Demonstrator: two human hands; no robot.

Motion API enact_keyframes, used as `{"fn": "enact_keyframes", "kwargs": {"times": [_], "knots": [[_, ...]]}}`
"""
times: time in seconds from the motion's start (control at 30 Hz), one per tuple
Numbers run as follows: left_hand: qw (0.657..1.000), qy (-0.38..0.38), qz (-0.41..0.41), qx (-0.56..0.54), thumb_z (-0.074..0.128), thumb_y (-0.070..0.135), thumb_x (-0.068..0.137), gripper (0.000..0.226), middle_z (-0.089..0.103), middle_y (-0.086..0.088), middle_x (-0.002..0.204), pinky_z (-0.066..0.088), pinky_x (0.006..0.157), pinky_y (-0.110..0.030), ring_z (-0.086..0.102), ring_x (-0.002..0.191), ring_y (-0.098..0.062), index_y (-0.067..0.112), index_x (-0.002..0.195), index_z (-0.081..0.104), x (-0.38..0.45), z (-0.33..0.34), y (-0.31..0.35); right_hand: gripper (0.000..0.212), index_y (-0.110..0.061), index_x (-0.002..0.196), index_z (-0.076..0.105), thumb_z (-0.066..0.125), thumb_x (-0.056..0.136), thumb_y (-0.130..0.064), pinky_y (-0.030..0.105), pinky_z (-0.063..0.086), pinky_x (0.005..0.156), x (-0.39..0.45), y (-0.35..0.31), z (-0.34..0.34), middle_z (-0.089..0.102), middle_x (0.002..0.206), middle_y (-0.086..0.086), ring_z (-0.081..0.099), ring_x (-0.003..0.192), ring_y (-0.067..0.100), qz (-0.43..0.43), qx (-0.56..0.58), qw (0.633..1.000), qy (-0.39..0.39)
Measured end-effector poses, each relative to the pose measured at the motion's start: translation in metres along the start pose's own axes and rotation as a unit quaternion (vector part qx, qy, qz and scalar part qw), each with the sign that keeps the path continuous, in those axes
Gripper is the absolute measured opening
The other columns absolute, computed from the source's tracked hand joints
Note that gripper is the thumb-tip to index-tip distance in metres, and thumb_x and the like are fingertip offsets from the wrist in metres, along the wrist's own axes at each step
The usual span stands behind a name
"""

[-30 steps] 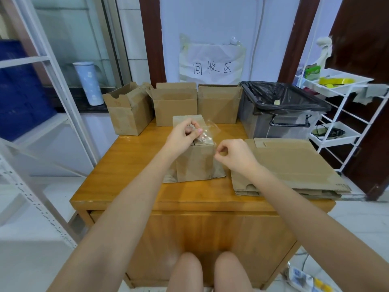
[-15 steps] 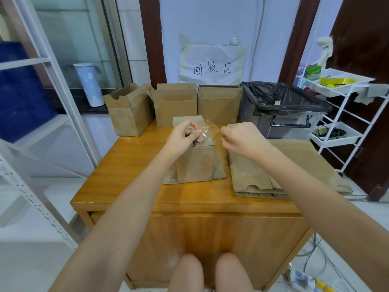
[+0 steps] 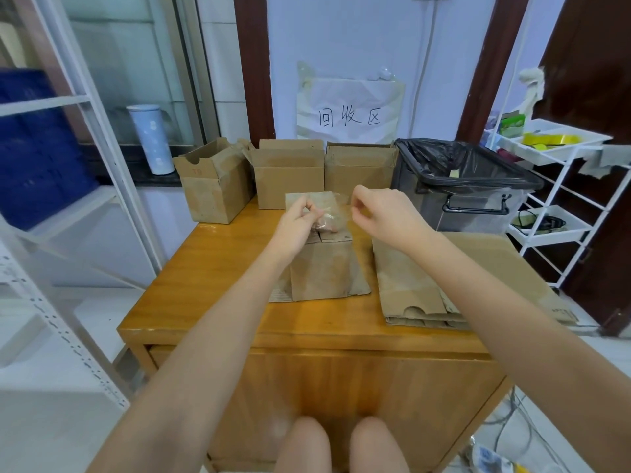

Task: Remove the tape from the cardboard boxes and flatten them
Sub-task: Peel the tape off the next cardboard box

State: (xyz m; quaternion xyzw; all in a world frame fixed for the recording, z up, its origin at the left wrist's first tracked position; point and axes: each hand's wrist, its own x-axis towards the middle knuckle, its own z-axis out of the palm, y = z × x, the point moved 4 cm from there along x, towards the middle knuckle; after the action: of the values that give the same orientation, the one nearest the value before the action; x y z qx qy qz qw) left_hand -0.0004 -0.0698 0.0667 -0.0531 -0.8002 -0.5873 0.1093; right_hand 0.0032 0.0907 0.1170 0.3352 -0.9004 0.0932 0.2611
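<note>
A small cardboard box (image 3: 321, 268) stands in the middle of the wooden table (image 3: 211, 268). Above its top I hold a crumpled strip of clear tape (image 3: 331, 218). My left hand (image 3: 300, 223) pinches the tape's left end between thumb and fingers. My right hand (image 3: 386, 216) pinches its right end, just right of the box top. Three more open cardboard boxes (image 3: 290, 179) line the table's back edge. A stack of flattened cardboard (image 3: 426, 291) lies to the right of the box.
A bin lined with a black bag (image 3: 461, 186) stands at the table's back right. A white wire trolley (image 3: 553, 186) is further right, a white metal shelf frame (image 3: 68, 199) on the left. My knees (image 3: 338, 445) are under the table's front edge.
My right hand rose from the table beside the box to the tape and took hold of its right end. My left hand stayed at the box top, holding the tape.
</note>
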Motion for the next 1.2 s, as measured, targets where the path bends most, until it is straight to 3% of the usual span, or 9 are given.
{"fn": "enact_keyframes", "kwargs": {"times": [0.1, 0.23, 0.37, 0.5, 0.63, 0.73, 0.9, 1.0, 1.2], "knots": [[0.999, 0.020, 0.003, -0.040, 0.047, 0.013, 0.099, 0.024, 0.051, -0.003, 0.074, 0.040, 0.072, -0.016, 0.057, 0.064, 0.000, 0.015, 0.076, 0.040, -0.001, -0.002, 0.005, 0.009, -0.015, 0.083, 0.048, 0.051, 0.091, -0.014, 0.038, 0.050, 0.078, 0.007, 0.005, 0.004, 0.068, 0.101, 0.006, 0.062, 0.089, 0.024, 0.098, 0.168, 0.981, -0.010], [0.997, 0.015, -0.002, -0.077, 0.046, 0.015, 0.100, 0.020, 0.063, -0.026, 0.090, 0.049, 0.082, -0.033, 0.072, 0.078, -0.018, 0.014, 0.081, 0.042, 0.004, -0.004, 0.003, 0.027, -0.017, 0.067, 0.040, 0.053, 0.090, -0.012, 0.026, 0.048, 0.081, 0.016, 0.013, 0.009, 0.070, 0.104, 0.006, 0.062, 0.094, 0.007, 0.173, 0.322, 0.930, -0.039], [0.995, 0.039, -0.012, -0.090, 0.044, 0.010, 0.101, 0.020, 0.060, -0.024, 0.088, 0.053, 0.071, -0.027, 0.071, 0.066, -0.011, 0.014, 0.082, 0.040, 0.007, -0.006, 0.005, 0.026, -0.013, 0.064, 0.050, 0.058, 0.089, -0.012, 0.026, 0.051, 0.090, 0.016, 0.016, 0.014, 0.073, 0.099, 0.002, 0.065, 0.102, 0.007, 0.197, 0.439, 0.872, -0.089], [0.996, 0.051, -0.016, -0.074, 0.047, 0.013, 0.100, 0.014, 0.063, -0.007, 0.080, 0.050, 0.062, -0.016, 0.066, 0.058, 0.000, 0.012, 0.087, 0.044, 0.008, -0.005, 0.004, 0.012, -0.010, 0.082, 0.070, 0.064, 0.089, -0.017, 0.031, 0.053, 0.093, 0.015, 0.016, 0.022, 0.071, 0.102, 0.002, 0.065, 0.101, 0.011, 0.207, 0.446, 0.866, -0.091], [0.996, 0.068, -0.010, -0.057, 0.051, 0.016, 0.099, 0.010, 0.061, 0.001, 0.078, 0.046, 0.061, -0.011, 0.061, 0.066, -0.003, 0.009, 0.093, 0.048, 0.010, -0.007, 0.003, 0.022, -0.006, 0.088, 0.071, 0.071, 0.085, -0.028, 0.023, 0.051, 0.082, 0.016, 0.009, 0.029, 0.070, 0.089, 0.003, 0.062, 0.083, 0.005, 0.185, 0.425, 0.884, -0.069], [0.996, 0.068, -0.015, -0.054, 0.052, 0.018, 0.098, 0.014, 0.063, -0.001, 0.079, 0.048, 0.068, -0.018, 0.060, 0.072, -0.011, 0.015, 0.084, 0.049, 0.009, -0.007, 0.001, 0.016, -0.010, 0.081, 0.068, 0.074, 0.083, -0.024, 0.019, 0.047, 0.072, 0.018, 0.002, 0.034, 0.066, 0.076, -0.006, 0.058, 0.069, 0.000, 0.170, 0.395, 0.902, -0.032], [0.997, 0.064, -0.008, -0.038, 0.055, 0.022, 0.096, 0.015, 0.059, -0.003, 0.089, 0.042, 0.074, -0.022, 0.055, 0.084, -0.015, 0.018, 0.082, 0.051, 0.007, -0.007, 0.001, 0.034, -0.019, 0.072, 0.045, 0.079, 0.077, -0.022, 0.037, 0.052, 0.072, 0.016, 0.000, 0.040, 0.065, 0.078, 0.008, 0.062, 0.073, 0.026, 0.239, 0.358, 0.900, 0.060], [0.999, 0.040, 0.006, -0.036, 0.056, 0.022, 0.096, 0.008, 0.065, 0.003, 0.088, 0.045, 0.069, -0.016, 0.060, 0.083, -0.013, 0.016, 0.093, 0.053, 0.005, -0.006, 0.002, 0.039, -0.018, 0.080, 0.042, 0.080, 0.075, -0.024, 0.030, 0.049, 0.067, 0.018, -0.002, 0.042, 0.058, 0.075, 0.002, 0.053, 0.067, 0.015, 0.271, 0.347, 0.895, 0.074], [1.000, 0.005, 0.030, -0.002, 0.063, 0.018, 0.092, 0.024, 0.072, 0.001, 0.086, 0.044, 0.075, -0.010, 0.064, 0.080, 0.004, 0.011, 0.114, 0.055, 0.002, -0.007, 0.003, 0.014, -0.011, 0.091, 0.063, 0.072, 0.083, -0.018, 0.031, 0.055, 0.083, 0.019, 0.007, 0.045, 0.068, 0.090, 0.009, 0.065, 0.082, 0.017, 0.288, 0.462, 0.838, -0.046]]}}
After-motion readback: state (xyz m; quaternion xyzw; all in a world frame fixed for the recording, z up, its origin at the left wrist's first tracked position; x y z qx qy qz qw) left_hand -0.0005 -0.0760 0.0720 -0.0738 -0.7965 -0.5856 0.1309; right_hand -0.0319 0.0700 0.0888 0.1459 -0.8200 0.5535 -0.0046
